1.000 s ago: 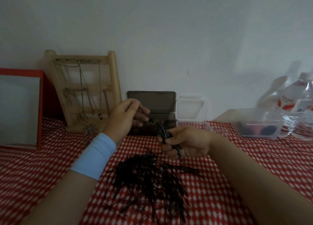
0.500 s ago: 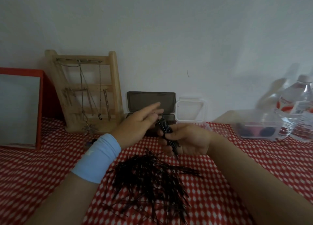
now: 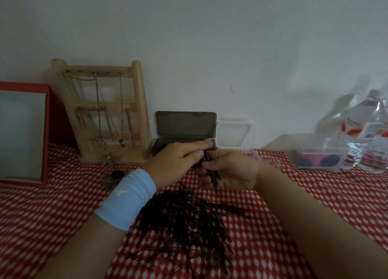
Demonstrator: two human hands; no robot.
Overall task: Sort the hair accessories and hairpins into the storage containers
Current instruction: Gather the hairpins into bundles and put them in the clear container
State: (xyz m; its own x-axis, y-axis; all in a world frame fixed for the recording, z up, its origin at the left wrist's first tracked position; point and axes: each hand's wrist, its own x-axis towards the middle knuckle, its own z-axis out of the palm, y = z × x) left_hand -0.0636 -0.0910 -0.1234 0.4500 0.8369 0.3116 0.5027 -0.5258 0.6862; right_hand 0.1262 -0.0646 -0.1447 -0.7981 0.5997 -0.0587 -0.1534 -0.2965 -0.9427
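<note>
With the right hand (image 3: 231,171) curled round a bundle of black hairpins (image 3: 212,175) above the loose pile (image 3: 184,222) on the tabletop (image 3: 63,215), and the left hand (image 3: 178,159) laying straight, pressed-together fingers on its top, the tips should be levelled before going into the open dark box (image 3: 185,123) just beyond.

Plain pale wall (image 3: 231,37); red-and-white checked tablecloth (image 3: 42,215); dim, soft light.

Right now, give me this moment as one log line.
right hand: grips hairpin bundle | left hand: straight fingers touch bundle top | hairpin pile: loose on tablecloth | dark case: open, behind hands
</note>
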